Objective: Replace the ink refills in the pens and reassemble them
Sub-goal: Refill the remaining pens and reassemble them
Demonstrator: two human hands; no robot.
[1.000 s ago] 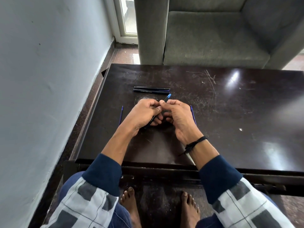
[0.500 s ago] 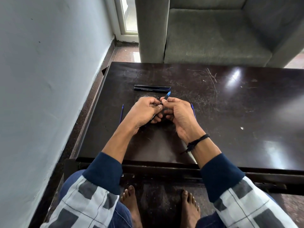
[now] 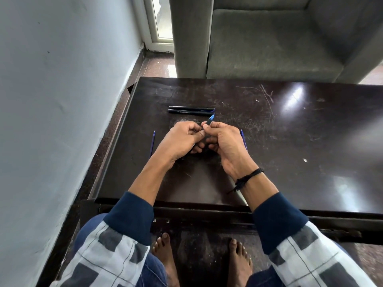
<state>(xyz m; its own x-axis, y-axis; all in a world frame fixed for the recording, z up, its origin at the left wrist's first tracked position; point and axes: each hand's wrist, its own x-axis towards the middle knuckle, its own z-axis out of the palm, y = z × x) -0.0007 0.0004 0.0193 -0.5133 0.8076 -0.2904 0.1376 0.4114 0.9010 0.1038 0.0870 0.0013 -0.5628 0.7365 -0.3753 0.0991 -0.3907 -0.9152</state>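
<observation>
Above the left half of the table (image 3: 290, 141), the left hand (image 3: 182, 139) and right hand (image 3: 223, 141) each pinch one pen (image 3: 209, 120) between curled fingers, seemingly mid-reassembly; the next move likely calls for twisting its halves together straight.

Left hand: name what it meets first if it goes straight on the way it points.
The right hand, whose fingertips meet the left hand at the held pen; depth is hard to judge.
</observation>
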